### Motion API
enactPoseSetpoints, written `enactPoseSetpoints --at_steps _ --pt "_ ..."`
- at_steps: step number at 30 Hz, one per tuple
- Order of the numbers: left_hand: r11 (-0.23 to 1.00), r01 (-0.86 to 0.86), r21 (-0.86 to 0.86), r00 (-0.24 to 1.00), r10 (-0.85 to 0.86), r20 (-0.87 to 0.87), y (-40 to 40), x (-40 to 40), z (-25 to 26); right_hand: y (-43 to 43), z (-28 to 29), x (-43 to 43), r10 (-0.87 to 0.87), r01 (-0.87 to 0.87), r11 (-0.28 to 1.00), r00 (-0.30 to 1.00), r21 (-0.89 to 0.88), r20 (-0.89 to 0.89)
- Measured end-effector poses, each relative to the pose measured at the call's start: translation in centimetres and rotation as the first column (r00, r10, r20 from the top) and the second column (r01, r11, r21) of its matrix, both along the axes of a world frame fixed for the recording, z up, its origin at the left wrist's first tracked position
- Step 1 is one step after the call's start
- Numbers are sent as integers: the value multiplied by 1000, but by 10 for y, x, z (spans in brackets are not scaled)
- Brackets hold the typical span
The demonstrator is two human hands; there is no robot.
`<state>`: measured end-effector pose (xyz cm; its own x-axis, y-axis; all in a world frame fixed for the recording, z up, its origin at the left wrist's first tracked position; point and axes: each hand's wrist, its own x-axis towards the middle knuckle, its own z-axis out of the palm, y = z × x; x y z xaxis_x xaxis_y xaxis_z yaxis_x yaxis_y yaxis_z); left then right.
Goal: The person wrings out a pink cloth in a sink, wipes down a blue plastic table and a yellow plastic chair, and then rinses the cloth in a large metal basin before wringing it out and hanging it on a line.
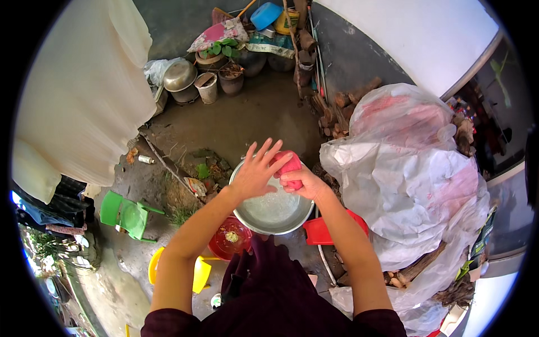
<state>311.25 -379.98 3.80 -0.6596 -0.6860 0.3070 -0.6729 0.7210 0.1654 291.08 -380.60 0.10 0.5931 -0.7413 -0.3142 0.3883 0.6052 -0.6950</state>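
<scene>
Over a round metal basin (pixel 273 215) holding water, my right hand (pixel 305 182) is closed around a pink cloth or sponge-like item (pixel 289 164). My left hand (pixel 257 172) is spread, palm down, above the basin's left part; its fingertips overlap the edge of the pink item, and whether they touch it I cannot tell. The basin stands just in front of my body. Below it to the left, partly behind my clothing, is a red plastic basin (pixel 217 242) with small yellowish pieces in it.
A green plastic chair (pixel 132 217) and a yellow one (pixel 202 274) stand left. A red plastic stool or chair (pixel 318 231) is by my right forearm. Plastic sheeting (pixel 379 181) covers a heap with firewood at right. Flowerpots (pixel 230 80) and a metal pot (pixel 180 76) stand ahead.
</scene>
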Motion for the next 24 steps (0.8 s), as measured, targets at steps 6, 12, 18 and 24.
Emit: enactPoseSetpoints --at_steps 6,12,18,24 --pt "956 171 -237 982 -186 -41 -39 -14 19 -15 55 6 -23 -96 950 927 -296 -374" --pt "983 78 -167 996 -68 65 -47 -30 29 -21 79 10 -160 -375 833 542 -408 -825" --pt "991 -90 103 989 78 122 -47 -36 34 -18 52 15 -669 -484 557 220 -675 -710" --pt "725 165 668 889 184 -420 -34 -16 51 -8 52 1 -755 -287 518 290 -806 -588"
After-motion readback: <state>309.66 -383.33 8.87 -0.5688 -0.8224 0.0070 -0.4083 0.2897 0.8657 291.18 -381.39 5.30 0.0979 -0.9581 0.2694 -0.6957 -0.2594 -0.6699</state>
